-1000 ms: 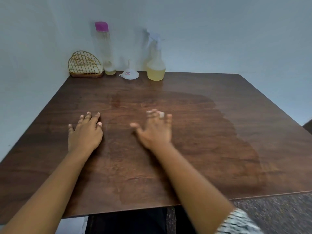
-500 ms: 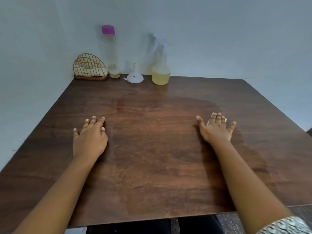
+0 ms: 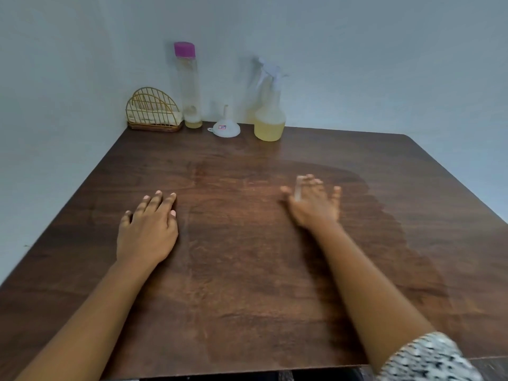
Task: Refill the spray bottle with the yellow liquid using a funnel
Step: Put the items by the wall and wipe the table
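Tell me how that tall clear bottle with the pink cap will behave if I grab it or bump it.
The tall bottle looks narrow for its height, so a push near the pink cap would probably tip it. Only a little yellow liquid sits at the bottom, so it is likely light. Its smooth clear wall may be somewhat slippery.

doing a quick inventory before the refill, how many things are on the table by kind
Bottles: 2, the tall bottle with the pink cap and the spray bottle
Funnels: 1, the white funnel
Wire holders: 1, the gold wire holder
Total: 4, all along the far edge of the table
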